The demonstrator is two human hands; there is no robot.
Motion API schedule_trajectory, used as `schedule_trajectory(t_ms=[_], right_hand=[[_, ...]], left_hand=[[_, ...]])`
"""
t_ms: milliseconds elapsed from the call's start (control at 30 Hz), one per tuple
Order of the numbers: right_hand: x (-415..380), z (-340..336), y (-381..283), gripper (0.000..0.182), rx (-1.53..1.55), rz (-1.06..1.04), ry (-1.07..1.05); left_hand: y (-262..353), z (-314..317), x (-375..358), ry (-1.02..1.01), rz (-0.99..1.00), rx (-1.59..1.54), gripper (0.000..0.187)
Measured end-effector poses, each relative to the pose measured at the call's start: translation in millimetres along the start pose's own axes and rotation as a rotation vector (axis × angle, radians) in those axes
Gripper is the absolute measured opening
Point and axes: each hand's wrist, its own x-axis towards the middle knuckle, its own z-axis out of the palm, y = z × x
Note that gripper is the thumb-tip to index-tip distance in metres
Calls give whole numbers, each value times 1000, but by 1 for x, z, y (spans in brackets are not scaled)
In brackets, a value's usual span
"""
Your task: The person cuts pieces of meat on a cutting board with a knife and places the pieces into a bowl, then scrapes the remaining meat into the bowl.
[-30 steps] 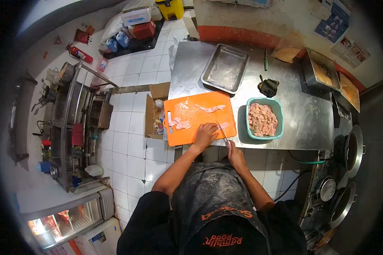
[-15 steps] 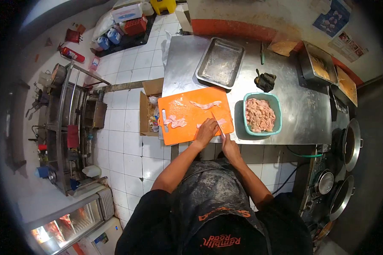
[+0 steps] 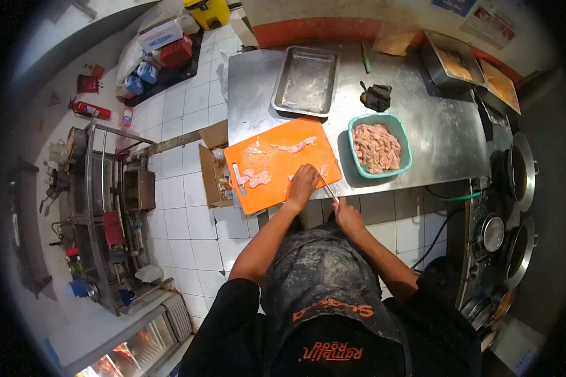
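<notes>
On the orange cutting board (image 3: 267, 191), my left hand (image 3: 304, 182) has its fingers bent together, pressing down on a piece of raw meat (image 3: 290, 178) that they mostly cover. My right hand (image 3: 348, 217) grips a knife (image 3: 327, 186) by its handle, just off the board's near edge. The blade slants up to the left, close beside my left fingers. A small pale meat scrap (image 3: 324, 169) lies by the blade tip. Farther up the board rests a long meat strip (image 3: 294, 147), and a meat pile (image 3: 254, 178) sits at the left.
A turquoise tub (image 3: 410, 151) of cut meat stands right of the board. Behind are a metal tray (image 3: 305, 85), a crumpled black cloth (image 3: 377, 97) and a green-handled tool (image 3: 366, 60). Metal containers (image 3: 449, 60) stand at the back right; large pans (image 3: 521, 166) are on the right.
My right hand has drawn the knife back toward my body, away from the meat strip. My left hand stays on the meat. The whole view has tilted slightly.
</notes>
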Motion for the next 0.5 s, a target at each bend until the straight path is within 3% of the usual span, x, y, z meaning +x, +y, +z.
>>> schedule_trajectory(t_ms=[67, 333, 500], right_hand=[[9, 4, 1, 36, -24, -158, 121], [5, 18, -3, 33, 27, -46, 131], [-11, 9, -4, 32, 65, 7, 27]], left_hand=[[-2, -4, 1, -32, 21, 31, 7], [-8, -3, 2, -66, 23, 17, 6], [-7, -8, 2, -74, 69, -7, 8]])
